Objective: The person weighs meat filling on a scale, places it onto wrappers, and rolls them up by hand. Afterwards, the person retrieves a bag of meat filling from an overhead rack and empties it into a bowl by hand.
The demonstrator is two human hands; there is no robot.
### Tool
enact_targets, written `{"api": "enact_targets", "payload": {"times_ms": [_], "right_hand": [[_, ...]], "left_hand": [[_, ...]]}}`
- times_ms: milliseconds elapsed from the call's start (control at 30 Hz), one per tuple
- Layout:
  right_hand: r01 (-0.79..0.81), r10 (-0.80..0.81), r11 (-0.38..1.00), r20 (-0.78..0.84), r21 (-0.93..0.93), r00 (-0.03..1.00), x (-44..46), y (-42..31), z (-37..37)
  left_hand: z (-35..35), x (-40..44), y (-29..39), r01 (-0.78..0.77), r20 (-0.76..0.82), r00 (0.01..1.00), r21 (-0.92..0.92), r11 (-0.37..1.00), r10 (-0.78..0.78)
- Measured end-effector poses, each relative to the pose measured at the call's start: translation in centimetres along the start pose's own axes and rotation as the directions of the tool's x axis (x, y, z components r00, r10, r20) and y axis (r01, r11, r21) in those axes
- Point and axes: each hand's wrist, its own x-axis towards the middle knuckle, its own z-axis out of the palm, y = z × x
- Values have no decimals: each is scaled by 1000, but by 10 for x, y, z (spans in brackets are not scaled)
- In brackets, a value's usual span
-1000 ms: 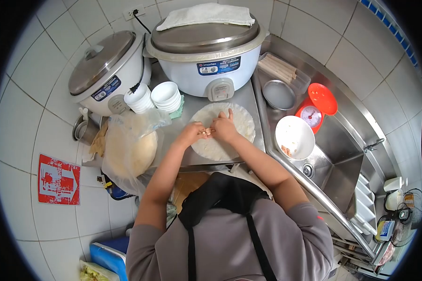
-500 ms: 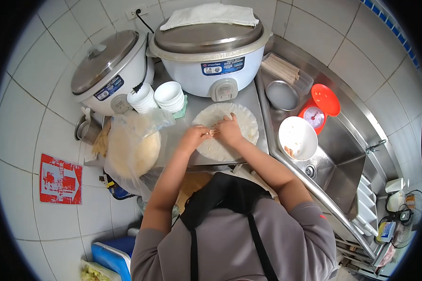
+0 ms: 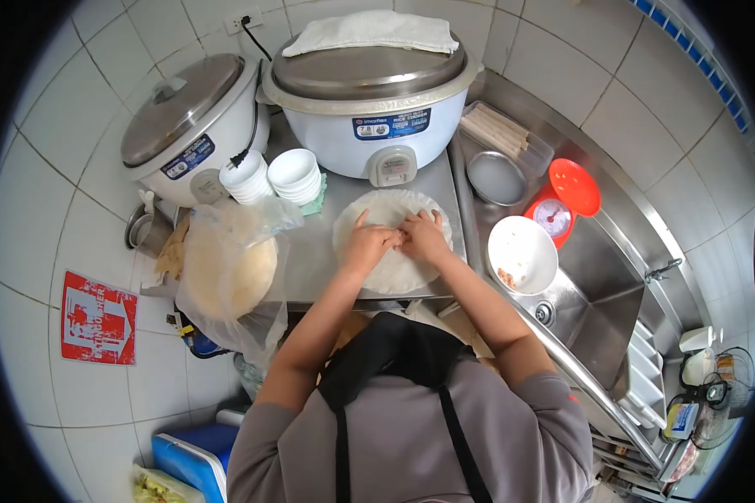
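Observation:
A round, pale wrapper sheet point(image 3: 386, 272) lies flat on the steel counter. My left hand point(image 3: 371, 245) and my right hand point(image 3: 422, 237) meet over its middle, fingertips bent together around a small bit that they mostly hide. On the left, a stack of similar round sheets point(image 3: 242, 277) rests in a clear plastic bag. To the right stands a white bowl point(image 3: 522, 251) with a little orange-brown filling inside.
Two rice cookers point(image 3: 369, 126) stand at the back, with stacked white cups point(image 3: 294, 174) in front. At the right are a red scale point(image 3: 554, 216), a round metal pan point(image 3: 497, 178), a tray of rolls point(image 3: 499, 134) and the sink point(image 3: 600, 289).
Both hands have shifted right over the sheet. Pale bits visible between the fingers earlier are now mostly hidden. The whole view has moved slightly.

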Motion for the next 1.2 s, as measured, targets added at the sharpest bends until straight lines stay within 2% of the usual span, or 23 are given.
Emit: {"api": "enact_targets", "payload": {"times_ms": [100,200,300,467,567,667,767,867,900,967,1067,1167,1200], "right_hand": [[30,-30,1000,0,8,1000,0,11,-1],[48,-54,997,115,58,992,-4,10,-26],[80,-80,997,6,16,997,-7,27,-14],[114,-114,993,-16,6,993,-11,45,-8],[121,-119,991,-38,48,992,-16,49,-20],[120,-117,992,-58,49,991,-19,53,-19],[88,-84,994,-67,65,994,-23,55,-22],[98,-77,981,-127,169,989,-19,46,-34],[96,-64,972,-147,216,987,-24,46,-35],[133,-113,980,-137,145,984,-21,57,-26],[142,-128,985,-134,99,983,-21,65,-25],[113,-81,977,-179,178,981,-26,64,-27],[100,-56,970,-199,221,978,-27,64,-28]], "left_hand": [[8,6,0,-12,19,1000,-48,999,13],[14,8,-3,-20,27,999,-78,997,22],[16,11,-4,-25,63,998,-69,997,30],[20,20,2,-62,186,981,2,998,60],[32,20,3,-121,-34,992,-114,986,118],[35,25,9,-102,134,986,-1,995,101],[35,28,14,-95,125,988,31,995,90],[38,26,18,-58,11,998,-27,998,58],[36,30,20,-58,59,997,-10,998,58],[34,30,22,-48,170,984,19,999,45],[39,35,19,-13,208,978,22,1000,8],[49,31,12,-25,24,999,7,1000,25],[46,33,16,-26,14,1000,12,1000,26]]}}
